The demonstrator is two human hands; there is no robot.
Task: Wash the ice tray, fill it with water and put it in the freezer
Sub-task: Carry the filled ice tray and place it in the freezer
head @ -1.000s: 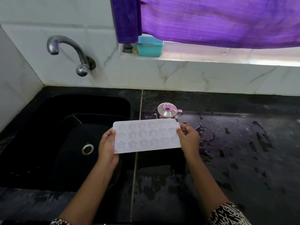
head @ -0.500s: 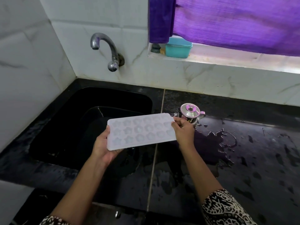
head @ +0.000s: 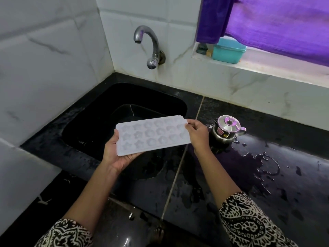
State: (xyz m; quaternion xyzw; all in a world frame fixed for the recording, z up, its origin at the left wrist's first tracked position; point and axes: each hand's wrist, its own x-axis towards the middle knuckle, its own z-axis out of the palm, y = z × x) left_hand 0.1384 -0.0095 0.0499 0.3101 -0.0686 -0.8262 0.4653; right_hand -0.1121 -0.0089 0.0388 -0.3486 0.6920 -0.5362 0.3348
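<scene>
We hold the ice tray (head: 151,135) near-level over the sink (head: 99,122), left hand (head: 117,154) cupping one end, right hand (head: 196,132) pinching the other (likely to keep drips in the basin); tap (head: 147,45) dry.

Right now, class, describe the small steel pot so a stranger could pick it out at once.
Find the black sink under the wall tap; the wet black counter runs to its right. The pot stands just beyond the right hand holding the ice tray. Unlike that flat white tray, it is shiny steel with a knobbed lid and red sticker.
</scene>
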